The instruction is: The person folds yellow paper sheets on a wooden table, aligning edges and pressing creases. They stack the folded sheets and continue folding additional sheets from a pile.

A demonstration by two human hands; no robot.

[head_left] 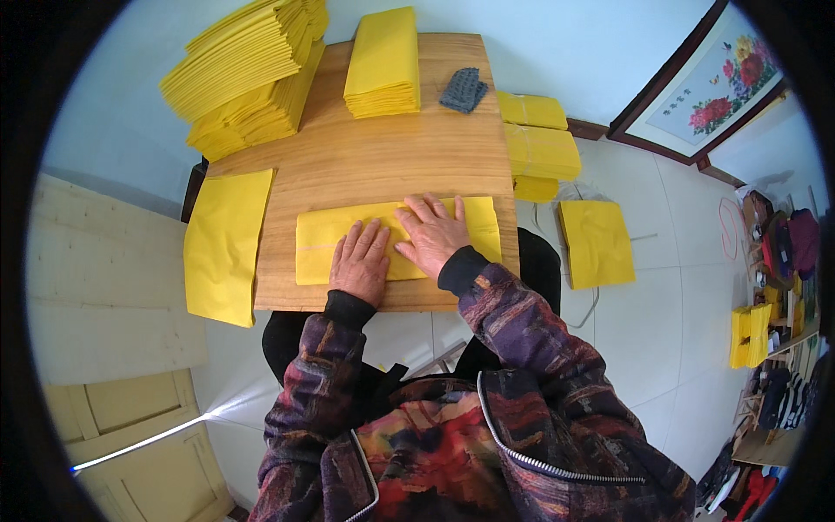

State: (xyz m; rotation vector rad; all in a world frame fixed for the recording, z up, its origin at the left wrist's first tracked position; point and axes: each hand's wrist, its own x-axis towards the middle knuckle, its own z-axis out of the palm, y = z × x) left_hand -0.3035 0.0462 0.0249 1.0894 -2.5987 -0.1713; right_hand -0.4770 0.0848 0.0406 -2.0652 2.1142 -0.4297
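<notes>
In front of me a folded yellow sheet, perhaps cloth or a bag, lies lengthwise along the near edge of the wooden table. My left hand presses flat on its left half, fingers stretched toward the far side. On its middle rests my right hand, palm down with the fingers spread. Neither hand grips anything. Another yellow sheet lies at the table's left edge, its near end hanging over.
Tall stacks of folded yellow pieces stand at the table's far left. Beyond the middle sit a smaller yellow stack and a dark grey knitted item. Yellow bundles and another yellow pile are to the right of the table.
</notes>
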